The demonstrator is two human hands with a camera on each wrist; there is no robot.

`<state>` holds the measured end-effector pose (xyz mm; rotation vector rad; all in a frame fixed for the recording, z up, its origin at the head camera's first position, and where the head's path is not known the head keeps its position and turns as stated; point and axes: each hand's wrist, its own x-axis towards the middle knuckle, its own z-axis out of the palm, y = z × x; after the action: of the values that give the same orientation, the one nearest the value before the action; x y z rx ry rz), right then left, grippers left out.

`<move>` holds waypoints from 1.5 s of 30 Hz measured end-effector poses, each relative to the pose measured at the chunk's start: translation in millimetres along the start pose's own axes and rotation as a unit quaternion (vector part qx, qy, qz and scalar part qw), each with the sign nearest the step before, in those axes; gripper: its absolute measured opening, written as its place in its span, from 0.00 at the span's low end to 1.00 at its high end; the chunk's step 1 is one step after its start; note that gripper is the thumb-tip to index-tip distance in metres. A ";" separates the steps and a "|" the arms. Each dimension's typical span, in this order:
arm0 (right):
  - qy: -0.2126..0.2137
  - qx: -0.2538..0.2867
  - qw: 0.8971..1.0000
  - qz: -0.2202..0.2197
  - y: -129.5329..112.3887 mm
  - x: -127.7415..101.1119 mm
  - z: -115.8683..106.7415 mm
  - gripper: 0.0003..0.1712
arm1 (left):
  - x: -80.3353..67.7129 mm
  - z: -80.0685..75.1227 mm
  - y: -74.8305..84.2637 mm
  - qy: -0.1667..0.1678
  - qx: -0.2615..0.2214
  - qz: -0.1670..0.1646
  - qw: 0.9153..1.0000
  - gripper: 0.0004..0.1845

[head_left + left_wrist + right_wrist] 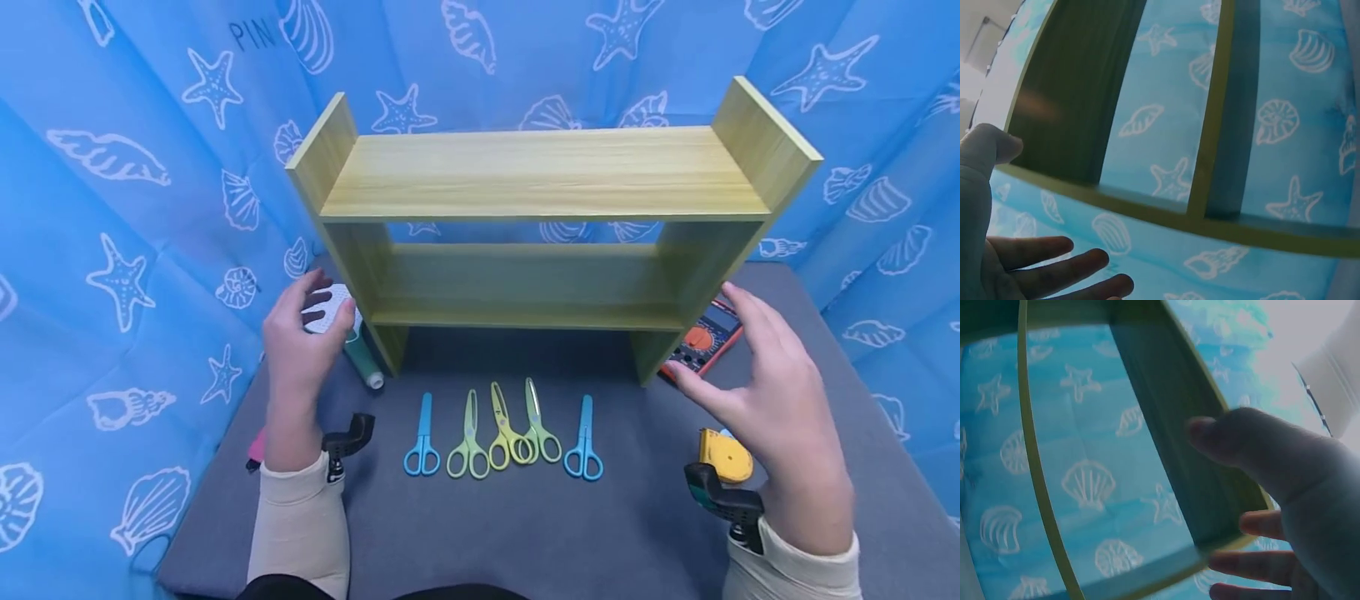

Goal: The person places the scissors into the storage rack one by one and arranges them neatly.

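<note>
A two-tier light wooden shelf (525, 175) stands on the grey table, its two side panels rising above the top board. My left hand (302, 354) is beside its left panel, thumb and fingers spread apart with nothing between them. On the other side, my right hand (776, 400) is held close to the right panel, likewise spread and holding nothing. Both wrist views show the shelf's side panel (1060, 94) past the fingers, and the right panel (1172, 425) lies behind the right thumb. Whether the right fingertips touch the panel I cannot tell.
Several scissors, including blue scissors (423, 437) and yellow scissors (504, 425), lie before the shelf. A multimeter (701, 337) and yellow tape measure (726, 457) are by my right hand. A green cylindrical thing (363, 358) lies near the left panel. Blue curtain (127, 333) surrounds the table.
</note>
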<state>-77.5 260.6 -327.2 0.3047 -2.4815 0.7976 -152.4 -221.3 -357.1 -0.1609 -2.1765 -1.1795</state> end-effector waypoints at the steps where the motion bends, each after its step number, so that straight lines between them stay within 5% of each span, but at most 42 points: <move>1: 0.006 0.003 1.000 -0.008 -2.7 -0.5 1.3 0.62 | -0.2 1.6 0.1 0.001 -0.005 0.002 1.000 0.28; 10: -0.007 0.037 0.998 -0.059 -23.3 -6.9 11.2 0.58 | -0.6 29.1 0.5 0.011 -0.010 0.040 0.999 0.19; 20: -0.013 0.094 0.992 -0.084 -33.0 -20.4 41.3 0.51 | -5.6 46.7 -7.2 0.071 0.003 0.041 0.997 0.08; 27: -0.018 0.135 0.989 -0.054 -35.3 -37.9 63.4 0.48 | -7.8 48.8 -10.1 0.100 -0.002 0.059 0.993 0.06; 35: -0.066 0.153 0.986 0.012 -24.9 -59.2 89.7 0.45 | -8.7 48.8 0.1 0.106 -0.046 0.011 0.993 0.06; 45: -0.115 0.144 0.979 0.086 -4.9 -81.2 121.9 0.32 | -7.3 47.7 0.2 0.098 -0.064 -0.006 0.993 0.08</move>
<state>-56.2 188.7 -453.0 0.3002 -2.6310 1.2634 -169.6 -182.3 -379.7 -0.0815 -1.9352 -1.2853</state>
